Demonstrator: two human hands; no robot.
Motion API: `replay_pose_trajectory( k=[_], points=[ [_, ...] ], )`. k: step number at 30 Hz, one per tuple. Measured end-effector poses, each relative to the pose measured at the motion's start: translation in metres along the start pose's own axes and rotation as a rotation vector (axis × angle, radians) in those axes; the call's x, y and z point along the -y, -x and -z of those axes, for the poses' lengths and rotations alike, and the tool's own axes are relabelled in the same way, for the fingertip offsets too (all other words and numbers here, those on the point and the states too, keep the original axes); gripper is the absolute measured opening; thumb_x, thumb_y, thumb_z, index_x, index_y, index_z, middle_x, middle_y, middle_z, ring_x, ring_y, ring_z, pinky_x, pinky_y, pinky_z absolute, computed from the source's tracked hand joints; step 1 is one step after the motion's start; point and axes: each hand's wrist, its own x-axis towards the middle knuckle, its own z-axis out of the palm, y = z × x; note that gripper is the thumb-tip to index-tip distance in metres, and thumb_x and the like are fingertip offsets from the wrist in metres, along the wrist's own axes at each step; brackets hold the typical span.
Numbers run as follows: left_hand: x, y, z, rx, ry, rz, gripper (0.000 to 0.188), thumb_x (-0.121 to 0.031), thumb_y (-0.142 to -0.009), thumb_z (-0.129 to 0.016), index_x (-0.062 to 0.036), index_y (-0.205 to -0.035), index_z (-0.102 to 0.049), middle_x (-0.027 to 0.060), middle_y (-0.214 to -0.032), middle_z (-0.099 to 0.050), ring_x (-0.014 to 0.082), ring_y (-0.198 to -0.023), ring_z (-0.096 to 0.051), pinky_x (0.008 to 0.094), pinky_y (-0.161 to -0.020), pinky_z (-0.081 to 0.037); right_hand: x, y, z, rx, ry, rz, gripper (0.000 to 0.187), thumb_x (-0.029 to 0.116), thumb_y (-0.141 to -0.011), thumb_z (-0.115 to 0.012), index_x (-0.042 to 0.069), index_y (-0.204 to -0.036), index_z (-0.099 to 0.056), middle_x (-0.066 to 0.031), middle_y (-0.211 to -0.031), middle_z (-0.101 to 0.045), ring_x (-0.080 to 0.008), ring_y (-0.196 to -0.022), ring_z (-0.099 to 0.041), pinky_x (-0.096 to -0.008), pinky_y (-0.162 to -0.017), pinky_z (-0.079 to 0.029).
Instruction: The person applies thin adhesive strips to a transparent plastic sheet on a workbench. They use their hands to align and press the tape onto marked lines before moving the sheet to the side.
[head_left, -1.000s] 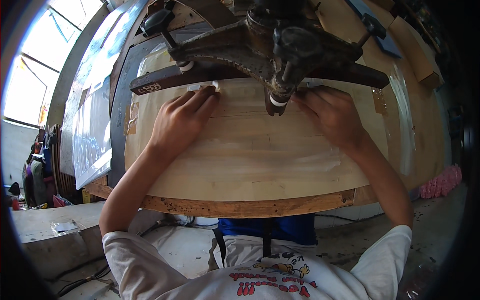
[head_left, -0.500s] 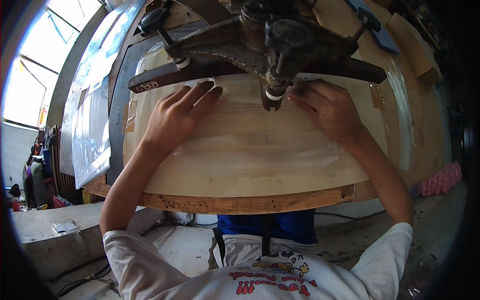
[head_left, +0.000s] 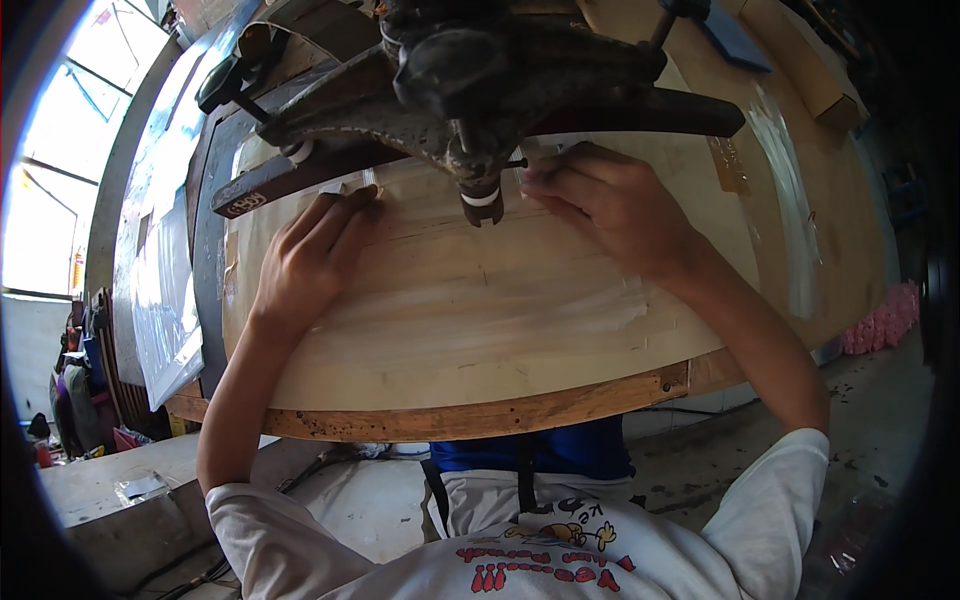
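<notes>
A heavy dark metal press head (head_left: 440,110) with black knobs overhangs the worktop, and a long dark bar (head_left: 370,157) runs beneath it. A thin clear plastic sheet (head_left: 425,178) lies partly under the bar, between my hands; its outline is faint. My left hand (head_left: 305,255) is at the sheet's left edge, fingers close together and fingertips on the plastic. My right hand (head_left: 625,205) pinches at the sheet's right edge, just right of the forked tip (head_left: 483,210) of the press. The bar and the fingers partly hide what is pinched.
The pale board (head_left: 450,345) is edged by a wooden strip (head_left: 480,420) near my body. Brown tape (head_left: 728,165) and strips of clear plastic (head_left: 790,190) are on the right, with a cardboard box (head_left: 810,75) beyond. Stacked clear sheets (head_left: 165,290) lie at the left.
The whole view has shifted, so the press and bar appear further left and the bar more tilted. Both hands stay beside the bar, the left a little farther from the right.
</notes>
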Motion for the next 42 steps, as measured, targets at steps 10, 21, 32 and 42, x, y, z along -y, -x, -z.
replay_pose_trajectory(
  k=[10, 21, 32, 42],
  points=[
    [-0.0027, 0.0005, 0.001, 0.037, 0.01, 0.031, 0.024, -0.001, -0.083, -0.069, -0.0021, -0.107, -0.07, 0.0117, -0.115, -0.074, 0.0253, -0.095, -0.073, 0.0355, -0.081, -0.06, 0.0024, 0.0013, -0.0005, 0.022, 0.032, 0.047, 0.018, 0.007, -0.087, -0.067, 0.004, -0.105, -0.07, -0.0101, -0.102, -0.074, -0.0267, -0.099, -0.072, -0.0379, -0.087, -0.061],
    [0.0045, 0.0033, -0.0043, -0.019, 0.1, 0.09, 0.028, 0.003, -0.079, -0.068, -0.0033, -0.106, -0.069, 0.0111, -0.113, -0.075, 0.0257, -0.094, -0.074, 0.0355, -0.083, -0.061, 0.0047, -0.0006, 0.0013, 0.037, -0.022, -0.033, 0.02, 0.007, -0.091, -0.065, 0.004, -0.109, -0.07, -0.0098, -0.101, -0.072, -0.0276, -0.095, -0.072, -0.0386, -0.085, -0.061],
    [0.0055, 0.0013, -0.0074, -0.061, 0.115, 0.088, 0.024, 0.004, -0.081, -0.069, -0.0026, -0.104, -0.07, 0.0114, -0.108, -0.076, 0.0249, -0.089, -0.074, 0.0358, -0.079, -0.061, 0.0025, -0.0019, -0.0045, -0.061, -0.026, -0.008, 0.018, 0.008, -0.088, -0.078, 0.004, -0.105, -0.074, -0.0093, -0.09, -0.074, -0.0255, -0.08, -0.073, -0.0364, -0.071, -0.062],
    [0.0036, 0.0013, -0.0073, -0.041, 0.086, 0.086, 0.025, 0.004, -0.081, -0.069, -0.0028, -0.105, -0.07, 0.0108, -0.11, -0.076, 0.0245, -0.088, -0.073, 0.0346, -0.08, -0.06, 0.0022, 0.0006, -0.0021, 0.011, -0.01, -0.02, 0.016, 0.01, -0.093, -0.067, 0.005, -0.107, -0.071, -0.0091, -0.096, -0.074, -0.0255, -0.091, -0.074, -0.0372, -0.084, -0.062]
  ],
)
